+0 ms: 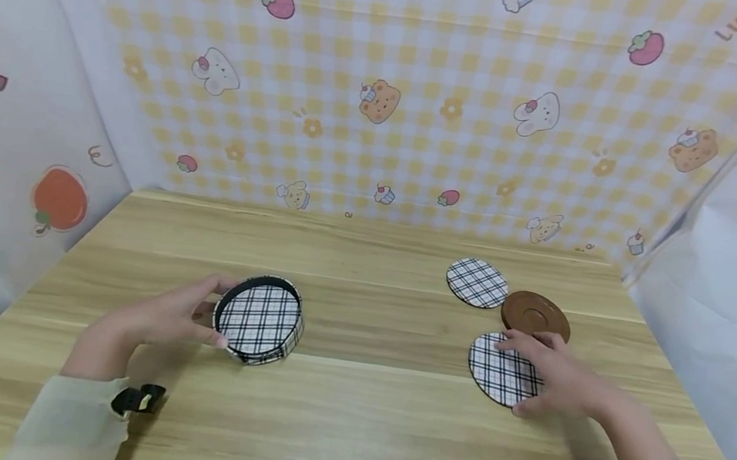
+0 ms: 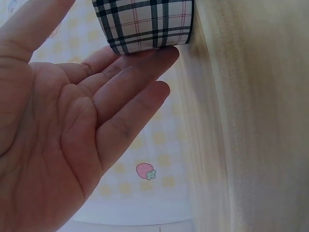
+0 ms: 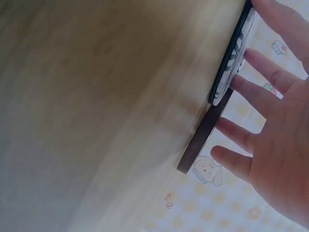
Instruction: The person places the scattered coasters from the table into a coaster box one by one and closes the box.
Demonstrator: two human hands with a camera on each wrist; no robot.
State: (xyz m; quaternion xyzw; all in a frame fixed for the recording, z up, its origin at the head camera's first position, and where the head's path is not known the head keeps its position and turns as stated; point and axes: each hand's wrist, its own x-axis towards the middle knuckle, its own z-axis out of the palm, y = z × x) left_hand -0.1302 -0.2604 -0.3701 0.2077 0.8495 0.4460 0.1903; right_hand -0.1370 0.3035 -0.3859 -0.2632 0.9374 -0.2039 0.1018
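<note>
Where the left hand [image 1: 169, 312] reaches, one round holder [image 1: 293, 335], outer wall in black-and-white plaid with thin red lines, dark inside, sits between thumb and fingers, the thumb at its near rim and the fingers against its far side. Inside that holder, just right of the left hand's fingertips: one plaid disc [image 1: 259, 315], face up. Right hand [image 1: 561, 380], well apart from the left: fingers spread and fairly straight, thumb apart from them, clamped on nothing visible. Beneath its index finger and beside its thumb: one plaid coaster [image 1: 497, 365], flat, dark-edged, partly covered by the hand. Just beyond the right hand's fingers: one brown round disc [image 1: 532, 312] with ringed centre, near the coaster. Farther beyond, to the left of the brown disc: a second plaid coaster [image 1: 477, 281]. Below both hands: one wood-grain table [image 1: 370, 432]. Behind each hand: a pale sleeve [image 1: 74, 417] and a dark strap [image 1: 138, 399] at the wrist. Ahead of both hands: one yellow-and-white checked backdrop [image 1: 426, 59], printed with strawberries, cupcakes, flowers and animals.
</note>
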